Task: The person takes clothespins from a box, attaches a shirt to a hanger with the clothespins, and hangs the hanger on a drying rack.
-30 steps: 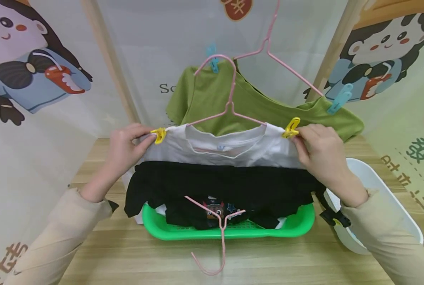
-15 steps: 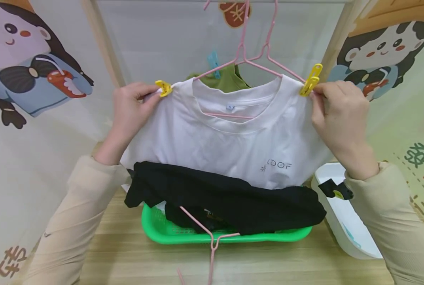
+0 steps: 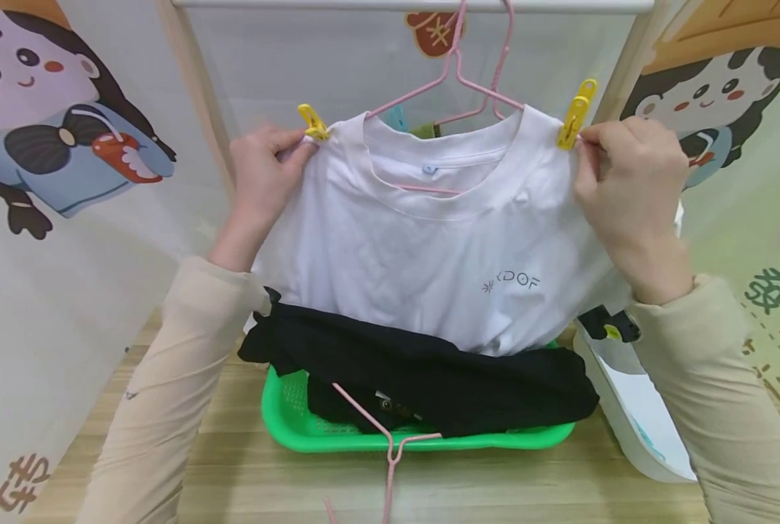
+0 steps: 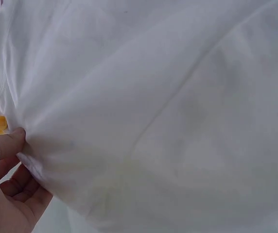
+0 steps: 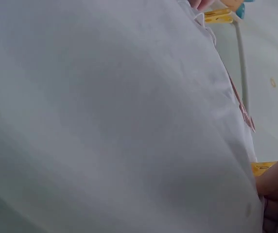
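Your left hand (image 3: 265,171) pinches the left shoulder of the white T-shirt (image 3: 429,255) just below a yellow clothespin (image 3: 313,121), and your right hand (image 3: 626,182) pinches the right shoulder beside the other yellow peg (image 3: 575,114). The shirt hangs on a pink wire hanger (image 3: 458,80) at the rail (image 3: 396,4), above the black garment (image 3: 429,371) in the green basket (image 3: 285,422) on the counter (image 3: 233,480). It looks light, soft and limp, so it should sag and slide; the pegged shoulder seams seem the surest hold.

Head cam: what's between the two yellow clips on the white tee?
The white T-shirt collar and the pink hanger neck sit between the left clip and right clip, shown in the head view.
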A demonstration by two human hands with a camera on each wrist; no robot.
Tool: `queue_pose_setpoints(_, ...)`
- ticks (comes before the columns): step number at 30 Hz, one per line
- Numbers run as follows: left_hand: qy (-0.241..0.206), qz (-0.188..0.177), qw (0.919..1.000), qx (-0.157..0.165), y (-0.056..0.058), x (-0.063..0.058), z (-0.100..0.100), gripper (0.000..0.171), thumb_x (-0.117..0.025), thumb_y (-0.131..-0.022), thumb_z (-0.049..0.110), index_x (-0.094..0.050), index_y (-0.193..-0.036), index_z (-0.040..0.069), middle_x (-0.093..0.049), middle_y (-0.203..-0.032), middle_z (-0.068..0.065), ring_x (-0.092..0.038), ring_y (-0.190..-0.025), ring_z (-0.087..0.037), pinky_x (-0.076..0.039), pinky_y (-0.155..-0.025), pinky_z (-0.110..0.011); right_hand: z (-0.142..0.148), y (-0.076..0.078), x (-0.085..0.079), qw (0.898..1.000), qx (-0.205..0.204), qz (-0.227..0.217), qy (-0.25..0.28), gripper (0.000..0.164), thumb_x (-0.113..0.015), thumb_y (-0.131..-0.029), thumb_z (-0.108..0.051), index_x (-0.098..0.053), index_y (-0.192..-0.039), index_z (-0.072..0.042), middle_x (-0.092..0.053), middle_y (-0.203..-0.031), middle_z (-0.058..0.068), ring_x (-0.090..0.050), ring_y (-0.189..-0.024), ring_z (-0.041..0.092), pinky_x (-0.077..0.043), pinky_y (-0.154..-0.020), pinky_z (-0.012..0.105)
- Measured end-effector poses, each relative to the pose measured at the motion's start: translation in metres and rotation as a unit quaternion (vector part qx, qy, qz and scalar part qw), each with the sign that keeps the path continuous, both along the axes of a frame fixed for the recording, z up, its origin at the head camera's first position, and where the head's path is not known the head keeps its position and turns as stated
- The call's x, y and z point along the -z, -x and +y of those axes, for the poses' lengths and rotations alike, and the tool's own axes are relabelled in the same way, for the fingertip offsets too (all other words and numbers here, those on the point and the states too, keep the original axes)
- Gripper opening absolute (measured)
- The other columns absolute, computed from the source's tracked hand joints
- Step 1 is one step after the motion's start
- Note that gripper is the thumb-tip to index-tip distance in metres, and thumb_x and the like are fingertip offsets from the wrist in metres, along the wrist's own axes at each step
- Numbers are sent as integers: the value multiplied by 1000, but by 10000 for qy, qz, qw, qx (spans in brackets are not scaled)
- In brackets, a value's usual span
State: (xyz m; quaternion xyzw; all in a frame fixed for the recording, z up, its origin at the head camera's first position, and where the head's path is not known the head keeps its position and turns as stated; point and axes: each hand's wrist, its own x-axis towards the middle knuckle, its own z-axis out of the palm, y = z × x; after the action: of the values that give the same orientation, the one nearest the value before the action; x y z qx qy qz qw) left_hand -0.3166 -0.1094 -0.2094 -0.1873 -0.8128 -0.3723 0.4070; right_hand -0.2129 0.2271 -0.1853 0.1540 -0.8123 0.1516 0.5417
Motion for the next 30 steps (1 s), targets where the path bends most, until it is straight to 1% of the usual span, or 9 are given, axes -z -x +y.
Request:
queue_pose_setpoints(2, 175, -96, 9998, 40, 2, 7, -1, 13, -72, -80, 6, -73, -90, -4, -66, -78, -23, -52, -63, -19, -30, -56, -15, 1, -1, 6, 9998, -58, -13, -189, 23, -54, -90, -5, -67, -85, 14, -61, -71, 26, -52, -66, 41, -40, -64, 48)
queue_pose_setpoints(4, 343, -114, 9993, 102, 6, 14, -2, 13, -72, -80, 4, -73, -89, -5, -67, -78, -24, -58, -65, -28, -36, -58, -21, 3, -1, 12, 9994, -101, -73, -331, 22, -54, -89, -4, -67, -85, 13, -61, -71, 26, -52, -65, 40, -41, -62, 48)
queue_pose_setpoints(7, 466, -116, 9986, 199, 10, 20, -3, 13, -71, -80, 3, -73, -88, -5, -68, -81, -24, -63, -71, -35, -45, -63, -33, 4, -2, 18, 9986, -146, -129, -500, 20, -55, -89, -3, -68, -86, 12, -61, -71, 26, -53, -64, 40, -42, -61, 48)
queue_pose_setpoints(9, 471, -207, 9983, 256, 11, 22, -3, 13, -70, -80, 3, -73, -89, -6, -68, -84, -24, -64, -74, -34, -46, -66, -36, 5, -2, 19, 9981, -199, -210, -545, 19, -57, -89, -3, -68, -88, 12, -62, -73, 26, -53, -65, 39, -43, -61, 47)
queue_pose_setpoints(14, 414, -687, 9962, 353, 12, 21, -4, 17, -66, -82, 3, -72, -94, -6, -69, -87, -21, -59, -72, -26, -38, -63, -19, 5, -5, 17, 9980, -350, -477, -202, 18, -61, -88, -5, -68, -91, 11, -63, -75, 24, -54, -69, 36, -42, -62, 41)
queue_pose_setpoints(17, 424, -892, 9945, 353, 13, 21, -4, 18, -64, -83, 5, -72, -96, -6, -69, -85, -20, -51, -66, -22, -31, -59, -15, 5, -6, 16, 9972, -418, -625, -37, 18, -63, -88, -6, -69, -92, 10, -63, -76, 24, -55, -71, 34, -39, -62, 36)
queue_pose_setpoints(21, 530, -1085, 9921, 334, 14, 21, -3, 21, -61, -85, 7, -71, -99, -5, -67, -82, -18, -43, -64, -18, -28, -57, -18, 7, -7, 17, 9959, -536, -730, -45, 17, -64, -87, -4, -69, -94, 11, -64, -78, 23, -55, -73, 34, -38, -63, 34)
queue_pose_setpoints(25, 541, -1346, 9886, 413, 14, 21, -3, 23, -60, -87, 9, -69, -103, -4, -65, -85, -18, -45, -68, -20, -30, -60, -20, 9, -7, 19, 9947, -734, -724, 52, 17, -66, -84, -1, -68, -97, 10, -65, -83, 23, -56, -79, 34, -40, -68, 35)
queue_pose_setpoints(30, 278, -1682, 9826, 740, 14, 22, -7, 30, -57, -88, 9, -63, -112, -8, -64, -109, -23, -57, -93, -30, -42, -83, -33, 14, -8, 20, 9920, -1035, -440, 569, 19, -70, -79, 2, -69, -97, 8, -67, -90, 22, -59, -86, 35, -42, -80, 27)
